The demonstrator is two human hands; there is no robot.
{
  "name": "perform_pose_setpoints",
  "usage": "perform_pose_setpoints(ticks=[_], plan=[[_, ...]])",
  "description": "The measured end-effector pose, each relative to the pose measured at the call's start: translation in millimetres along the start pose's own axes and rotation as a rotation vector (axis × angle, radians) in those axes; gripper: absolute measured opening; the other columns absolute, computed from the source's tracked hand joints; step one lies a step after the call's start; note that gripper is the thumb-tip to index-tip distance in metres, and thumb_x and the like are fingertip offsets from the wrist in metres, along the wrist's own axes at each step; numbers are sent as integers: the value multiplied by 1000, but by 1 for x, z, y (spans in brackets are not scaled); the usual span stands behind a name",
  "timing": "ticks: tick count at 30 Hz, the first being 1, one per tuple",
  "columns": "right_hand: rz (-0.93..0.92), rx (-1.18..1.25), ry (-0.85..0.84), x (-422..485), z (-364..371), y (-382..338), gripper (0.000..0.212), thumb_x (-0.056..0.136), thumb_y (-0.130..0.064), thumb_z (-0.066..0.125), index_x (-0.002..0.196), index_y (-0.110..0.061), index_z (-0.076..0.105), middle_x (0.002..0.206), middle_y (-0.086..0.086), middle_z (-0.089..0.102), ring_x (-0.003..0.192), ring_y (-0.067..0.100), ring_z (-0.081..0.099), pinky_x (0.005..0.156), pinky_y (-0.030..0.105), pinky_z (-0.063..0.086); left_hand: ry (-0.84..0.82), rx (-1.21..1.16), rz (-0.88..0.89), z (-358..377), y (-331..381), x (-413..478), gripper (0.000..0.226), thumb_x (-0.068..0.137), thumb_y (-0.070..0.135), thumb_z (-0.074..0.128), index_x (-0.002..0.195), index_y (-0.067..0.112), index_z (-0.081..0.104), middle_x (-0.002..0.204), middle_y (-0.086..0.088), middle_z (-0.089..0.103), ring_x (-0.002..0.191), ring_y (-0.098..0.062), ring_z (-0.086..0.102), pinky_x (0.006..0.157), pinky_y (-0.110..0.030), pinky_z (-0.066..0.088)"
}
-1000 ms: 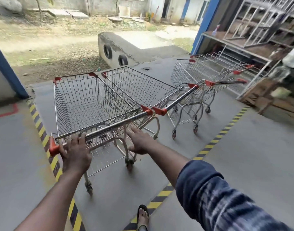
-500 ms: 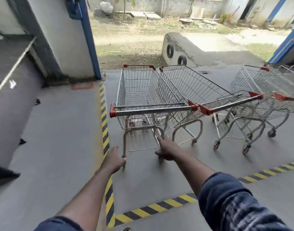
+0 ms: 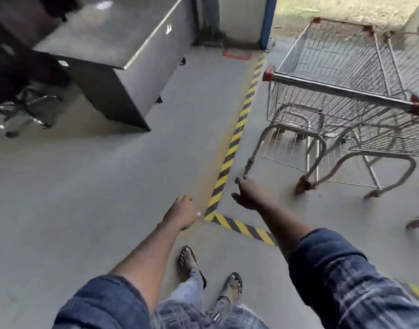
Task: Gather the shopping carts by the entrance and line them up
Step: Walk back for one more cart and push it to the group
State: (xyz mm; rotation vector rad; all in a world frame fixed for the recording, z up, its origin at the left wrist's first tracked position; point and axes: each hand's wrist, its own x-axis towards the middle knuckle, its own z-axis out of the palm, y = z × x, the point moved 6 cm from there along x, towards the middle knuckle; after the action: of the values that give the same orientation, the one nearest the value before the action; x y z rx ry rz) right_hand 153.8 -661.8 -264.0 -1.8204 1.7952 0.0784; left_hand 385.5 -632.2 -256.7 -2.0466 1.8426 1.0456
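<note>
– Steel-wire shopping cart (image 3: 334, 90): location?
– On the floor (image 3: 108, 186), inside the striped tape (image 3: 242, 115) corner; second cart (image 3: 408, 67) just beside it on the right.
– Hand status?
– Right hand (image 3: 247, 194): fingers relaxed, empty, near the cart's rear caster (image 3: 249, 165). Left hand (image 3: 181, 211): relaxed, empty, outside the tape.

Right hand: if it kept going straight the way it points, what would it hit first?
Probably the nearest cart: the right hand points toward its rear wheel, just beyond the fingers. Depth is unclear, so the hand may pass above the wheel and meet the frame instead.
</note>
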Motion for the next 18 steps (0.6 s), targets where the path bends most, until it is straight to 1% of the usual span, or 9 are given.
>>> perform_pose_setpoints(ticks=[3, 6, 8, 10, 11, 13, 14, 15, 18], plan=[[-122, -86, -50, 4, 26, -59, 42, 91, -35, 63, 119, -6, 52, 117, 18, 58, 106, 39, 59, 83, 42, 51, 80, -78, -87, -9, -56, -34, 57, 87, 38, 69, 137, 19, 49, 140, -11, 49, 127, -30, 50, 103, -37, 44], [-247, -138, -131, 4, 50, -127, 39, 88, -32, 64, 116, -7, 53, 113, 18, 59, 104, 39, 60, 82, 43, 52, 169, -168, -173, -20, -122, -67, 48, 87, 40, 68, 129, 22, 54, 135, -6, 53, 123, -25, 52, 100, -35, 45], [-344, -192, -149, 0, 65, -178, 36, 89, -30, 64, 118, -11, 55, 114, 14, 61, 105, 36, 61, 79, 37, 50, 230, -233, -230, -25, -169, -92, 40, 87, 41, 68, 122, 24, 56, 130, -3, 56, 119, -23, 55, 99, -35, 46], [-412, -241, -180, -8, 85, -229, 31, 90, -27, 61, 120, -17, 58, 118, 8, 62, 107, 32, 60, 73, 30, 43, 285, -301, -295, -27, -218, -119, 31, 87, 41, 67, 113, 25, 60, 123, -2, 60, 114, -22, 57, 95, -34, 48], [-443, -263, -195, -12, 98, -256, 28, 90, -24, 59, 117, -19, 60, 119, 6, 63, 106, 32, 61, 71, 28, 39, 311, -338, -331, -27, -243, -135, 26, 88, 41, 66, 108, 25, 61, 120, -1, 63, 111, -22, 59, 92, -33, 49], [-497, -296, -238, -24, 128, -309, 18, 87, -18, 54, 102, -21, 64, 114, 8, 67, 100, 32, 63, 69, 26, 37, 355, -396, -409, -23, -294, -168, 19, 91, 41, 63, 100, 25, 62, 112, 2, 67, 106, -23, 62, 83, -30, 49], [-523, -305, -256, -33, 144, -336, 16, 86, -16, 51, 94, -21, 64, 110, 9, 68, 96, 32, 65, 67, 25, 37, 375, -417, -448, -20, -320, -185, 20, 92, 43, 60, 97, 24, 62, 106, 2, 68, 103, -24, 62, 79, -29, 48], [-551, -313, -270, -43, 162, -364, 16, 87, -17, 50, 91, -20, 65, 106, 9, 69, 93, 32, 65, 66, 24, 37, 387, -435, -490, -15, -347, -201, 24, 93, 45, 58, 93, 22, 61, 101, 1, 67, 99, -25, 63, 75, -29, 47], [-660, -369, -324, -83, 218, -449, 14, 93, -31, 59, 95, -19, 67, 105, 9, 68, 95, 33, 65, 68, 25, 38, 426, -486, -586, -1, -428, -254, 38, 96, 50, 51, 81, 14, 55, 89, -3, 67, 89, -30, 63, 67, -30, 43]])
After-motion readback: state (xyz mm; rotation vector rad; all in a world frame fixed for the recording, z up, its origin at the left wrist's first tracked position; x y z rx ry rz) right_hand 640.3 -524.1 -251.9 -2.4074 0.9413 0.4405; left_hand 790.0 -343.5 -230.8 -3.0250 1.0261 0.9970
